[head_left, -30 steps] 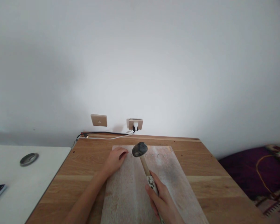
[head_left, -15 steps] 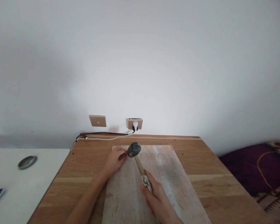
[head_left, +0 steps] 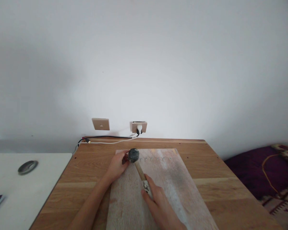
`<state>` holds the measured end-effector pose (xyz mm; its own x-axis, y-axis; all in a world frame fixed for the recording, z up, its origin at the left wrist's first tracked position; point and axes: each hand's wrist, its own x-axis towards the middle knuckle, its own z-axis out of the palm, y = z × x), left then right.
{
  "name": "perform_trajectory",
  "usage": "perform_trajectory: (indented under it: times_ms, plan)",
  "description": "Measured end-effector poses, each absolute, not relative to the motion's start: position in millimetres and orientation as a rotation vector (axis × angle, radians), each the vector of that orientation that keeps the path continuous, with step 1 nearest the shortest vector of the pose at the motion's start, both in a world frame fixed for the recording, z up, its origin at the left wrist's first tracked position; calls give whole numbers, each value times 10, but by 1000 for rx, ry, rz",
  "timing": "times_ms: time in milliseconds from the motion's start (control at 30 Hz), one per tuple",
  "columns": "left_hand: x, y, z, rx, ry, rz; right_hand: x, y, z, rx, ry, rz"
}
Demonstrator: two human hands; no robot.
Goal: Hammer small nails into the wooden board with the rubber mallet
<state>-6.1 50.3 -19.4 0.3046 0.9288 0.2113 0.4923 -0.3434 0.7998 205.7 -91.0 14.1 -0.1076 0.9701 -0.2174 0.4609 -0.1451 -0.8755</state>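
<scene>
My right hand (head_left: 158, 201) is wrapped round the worn, white-patched handle of a mallet (head_left: 133, 155) with a dark round head. The mallet head is over the far left part of a weathered wooden board (head_left: 144, 198), right beside the fingers of my left hand (head_left: 119, 164). Those fingers are pinched together at the board's far edge; what they hold, if anything, is hidden behind the mallet head. A row of several small nails (head_left: 157, 159) runs across the board to the right of the mallet head.
The board lies on a brown wooden table (head_left: 220, 191) against a white wall. Cables (head_left: 110, 137) run along the table's back edge to a wall socket (head_left: 139, 127). On the left, a white table (head_left: 16, 188) bears a grey round dish (head_left: 28, 167). Purple fabric (head_left: 261, 169) is at right.
The mallet head has moved slightly left and down, closer to my left fingers, and its face has turned. My right hand has shifted a little left with it. My left hand stays nearly in place.
</scene>
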Motion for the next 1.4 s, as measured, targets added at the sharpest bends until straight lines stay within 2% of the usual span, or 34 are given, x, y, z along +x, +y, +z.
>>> perform_trajectory:
  times_ms: [167,333,433,567,1200,1400]
  plan:
    - [-54,501,-199,1965,1244,898,2054,-956,64,-1594,-1441,1219]
    - [-55,505,-210,2035,1250,848,2035,-1191,39,-1435,-815,1441]
    - [-62,510,-222,2081,1274,853,2106,-1311,71,-1262,-589,1372]
    - [-65,512,-239,2100,1273,880,2249,-1383,97,-1271,-367,1317]
    - [-56,496,-199,2136,1252,907,2093,-1430,-63,-1345,-251,1270]
    - [-57,498,-194,2149,1245,904,2281,-1470,-159,-1579,-367,1166]
